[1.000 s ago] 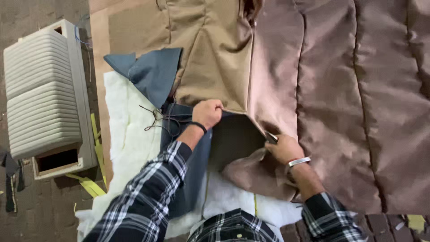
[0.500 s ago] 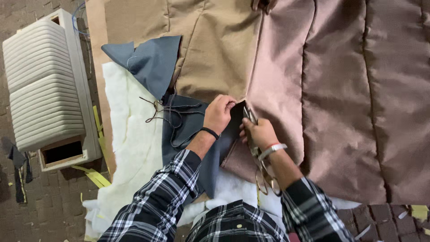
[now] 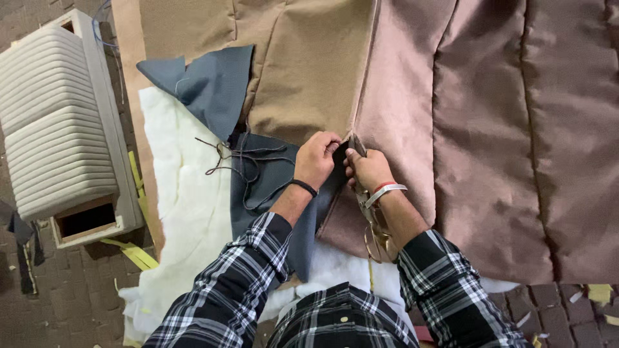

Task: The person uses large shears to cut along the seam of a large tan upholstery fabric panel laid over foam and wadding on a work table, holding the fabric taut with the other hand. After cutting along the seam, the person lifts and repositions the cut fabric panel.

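My left hand (image 3: 316,158) and my right hand (image 3: 366,169) meet at the seam where a tan fabric (image 3: 309,77) joins a pinkish-brown fabric (image 3: 483,129). Both hands pinch the dark fabric edge (image 3: 342,149) at that seam, fingertips almost touching. Scissors with golden handles (image 3: 379,241) show beneath my right forearm; I cannot tell whether the hand holds them. A grey-blue cloth (image 3: 261,183) lies under my left forearm, with a loose dark cord (image 3: 238,156) on it.
White batting (image 3: 184,206) spreads out at the left under the cloths. A ribbed off-white cushion on a box frame (image 3: 55,122) stands on the paved floor at far left. Yellow strips (image 3: 137,252) lie beside it. Small scraps (image 3: 596,293) lie at bottom right.
My right hand has moved left and up from the lower fabric edge to join my left hand at the seam. The pinkish-brown flap has been drawn in with it.
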### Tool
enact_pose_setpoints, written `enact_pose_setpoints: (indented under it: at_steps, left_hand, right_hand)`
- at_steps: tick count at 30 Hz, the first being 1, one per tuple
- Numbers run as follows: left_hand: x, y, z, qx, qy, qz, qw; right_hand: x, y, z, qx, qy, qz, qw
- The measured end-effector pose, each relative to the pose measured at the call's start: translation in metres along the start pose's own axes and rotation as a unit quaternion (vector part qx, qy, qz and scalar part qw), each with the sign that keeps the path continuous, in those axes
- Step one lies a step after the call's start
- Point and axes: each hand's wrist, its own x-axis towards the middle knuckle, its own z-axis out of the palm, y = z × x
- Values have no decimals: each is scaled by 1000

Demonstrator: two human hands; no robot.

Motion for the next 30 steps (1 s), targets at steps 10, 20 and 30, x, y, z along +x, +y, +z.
enact_pose_setpoints:
  at_steps: [10,20,30]
  left_hand:
    - [-3,-10,7,-8,11,-29,999]
    - [17,0,-4,-3,-17,-134,991]
    - [74,-37,-35,125,31,-17,991]
  right_hand:
    - [6,0,4,62,8,16,998]
    - [11,-4,-8,-261,222,-297,891]
    - [23,-38,-36,-485,180,-223,826]
